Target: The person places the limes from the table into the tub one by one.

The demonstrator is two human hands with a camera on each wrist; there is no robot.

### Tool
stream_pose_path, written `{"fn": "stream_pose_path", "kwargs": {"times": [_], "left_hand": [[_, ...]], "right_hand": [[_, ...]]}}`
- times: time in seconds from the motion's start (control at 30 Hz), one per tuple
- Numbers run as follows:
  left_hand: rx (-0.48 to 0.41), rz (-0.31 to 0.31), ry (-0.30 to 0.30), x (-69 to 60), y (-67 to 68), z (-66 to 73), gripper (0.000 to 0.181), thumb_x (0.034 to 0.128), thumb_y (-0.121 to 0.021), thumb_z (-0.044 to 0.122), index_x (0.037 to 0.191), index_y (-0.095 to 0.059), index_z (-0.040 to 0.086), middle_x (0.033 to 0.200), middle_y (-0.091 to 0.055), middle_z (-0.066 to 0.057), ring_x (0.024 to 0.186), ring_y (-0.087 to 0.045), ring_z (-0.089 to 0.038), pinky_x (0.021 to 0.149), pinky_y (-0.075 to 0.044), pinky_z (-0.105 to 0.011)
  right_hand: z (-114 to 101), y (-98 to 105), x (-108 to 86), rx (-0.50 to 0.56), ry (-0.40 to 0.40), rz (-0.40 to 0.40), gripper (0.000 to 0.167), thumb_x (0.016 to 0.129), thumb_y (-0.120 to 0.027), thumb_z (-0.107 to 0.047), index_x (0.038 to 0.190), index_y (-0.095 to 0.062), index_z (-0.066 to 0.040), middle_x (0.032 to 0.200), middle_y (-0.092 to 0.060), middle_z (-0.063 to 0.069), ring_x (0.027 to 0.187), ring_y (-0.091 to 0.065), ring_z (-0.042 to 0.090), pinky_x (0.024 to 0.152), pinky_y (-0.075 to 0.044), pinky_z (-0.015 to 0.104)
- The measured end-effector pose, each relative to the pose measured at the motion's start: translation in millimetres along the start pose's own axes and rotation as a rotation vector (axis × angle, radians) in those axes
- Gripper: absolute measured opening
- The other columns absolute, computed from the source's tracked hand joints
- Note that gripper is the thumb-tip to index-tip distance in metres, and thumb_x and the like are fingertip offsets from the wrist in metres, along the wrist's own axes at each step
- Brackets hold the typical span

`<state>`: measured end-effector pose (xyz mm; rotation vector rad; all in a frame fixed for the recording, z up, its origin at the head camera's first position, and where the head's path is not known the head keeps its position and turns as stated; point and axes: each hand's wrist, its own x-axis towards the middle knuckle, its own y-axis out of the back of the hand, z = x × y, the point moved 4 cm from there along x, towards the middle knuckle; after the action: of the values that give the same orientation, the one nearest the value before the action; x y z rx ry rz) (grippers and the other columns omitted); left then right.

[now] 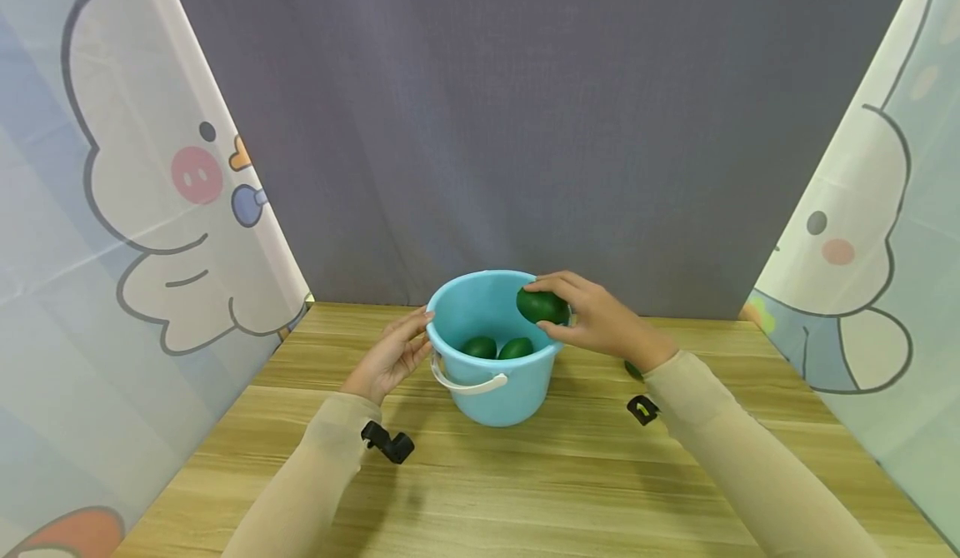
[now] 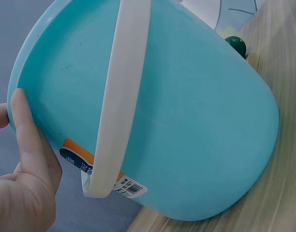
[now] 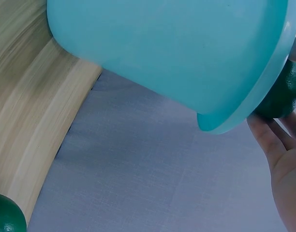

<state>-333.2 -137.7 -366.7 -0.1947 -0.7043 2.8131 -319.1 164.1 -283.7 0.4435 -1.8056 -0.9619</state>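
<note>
A light blue bucket (image 1: 501, 396) with a white handle (image 1: 468, 387) stands upright on the wooden table. My left hand (image 1: 392, 356) touches its left rim, the fingers fairly straight along the outside, as the left wrist view also shows. At the right side of the rim, my right hand (image 1: 592, 316) grips a dark green avocado (image 1: 542, 306) between thumb and fingers, over the bucket's opening. Two more avocados, one on the left (image 1: 480, 346) and one on the right (image 1: 516, 348), lie inside the bucket. The bumpy skin of the held avocado (image 3: 283, 92) shows in the right wrist view.
Another green avocado (image 1: 633, 370) lies on the table (image 1: 480, 491) to the right of the bucket, mostly hidden by the right forearm. A grey cloth (image 1: 510, 125) hangs behind the table. Printed curtains (image 1: 135, 166) flank both sides.
</note>
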Motion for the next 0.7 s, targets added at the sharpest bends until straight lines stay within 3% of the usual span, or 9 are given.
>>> {"fn": "stream_pose_path", "kwargs": {"times": [0.43, 0.7], "left_hand": [[0.006, -0.017, -0.005, 0.0, -0.2, 0.3, 0.045, 0.1046, -0.056, 0.015, 0.145, -0.041, 0.002, 0.102, -0.057, -0.004, 0.077, -0.061, -0.007, 0.064, -0.056, -0.009], [0.016, -0.01, -0.002, -0.4, -0.5, 0.8, 0.043, 0.1046, -0.056, 0.014, 0.144, -0.042, 0.002, 0.101, -0.056, -0.004, 0.077, -0.061, -0.006, 0.065, -0.057, -0.009]], "right_hand": [[2.1, -7.2, 3.6, 0.018, -0.024, -0.023, 0.047, 0.091, -0.076, -0.019, 0.134, -0.059, -0.01, 0.128, -0.058, 0.007, 0.11, -0.059, 0.019, 0.088, -0.06, 0.036], [2.3, -8.4, 3.3, -0.018, -0.017, -0.018, 0.043, 0.091, -0.074, -0.015, 0.131, -0.061, -0.006, 0.125, -0.062, 0.006, 0.112, -0.061, 0.022, 0.094, -0.058, 0.04]]}}
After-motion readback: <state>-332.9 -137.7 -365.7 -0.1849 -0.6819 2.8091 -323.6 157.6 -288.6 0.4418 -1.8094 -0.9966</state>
